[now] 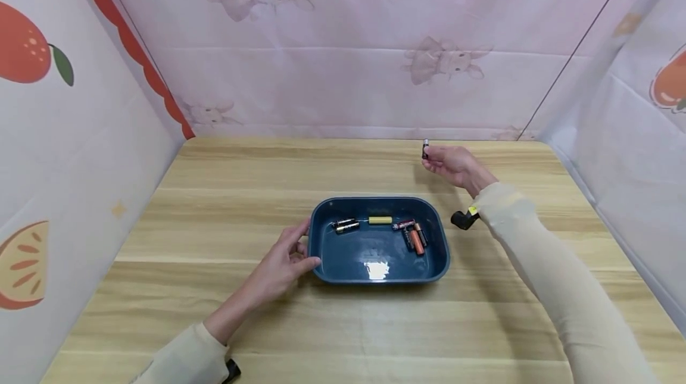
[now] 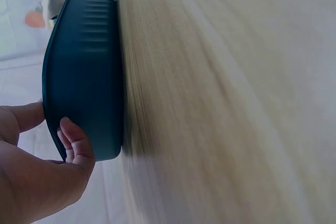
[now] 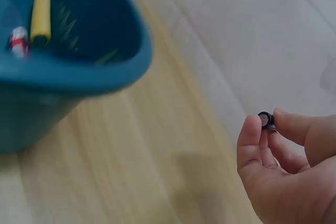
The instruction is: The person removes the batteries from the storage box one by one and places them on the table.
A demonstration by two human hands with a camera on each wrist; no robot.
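A dark blue plastic basin (image 1: 375, 274) stands on the table with several batteries lying in it. My left hand (image 1: 286, 259) holds its left end; in the left wrist view the hand's fingers (image 2: 79, 142) bend against the basin's outer wall (image 2: 86, 87). Beyond the basin's far right corner, my right hand (image 1: 455, 165) pinches a small dark battery (image 1: 426, 149) between thumb and fingertips, above the table. The right wrist view shows the round end of this battery (image 3: 265, 119). Inside the basin, a yellow battery (image 1: 380, 220) lies near the far wall.
Two black-and-gold batteries (image 1: 345, 225) lie at the basin's left, and a cluster with an orange battery (image 1: 417, 242) at its right. The wooden table (image 1: 230, 205) is bounded by a pink printed sheet (image 1: 321, 86) behind and white printed sheets at both sides.
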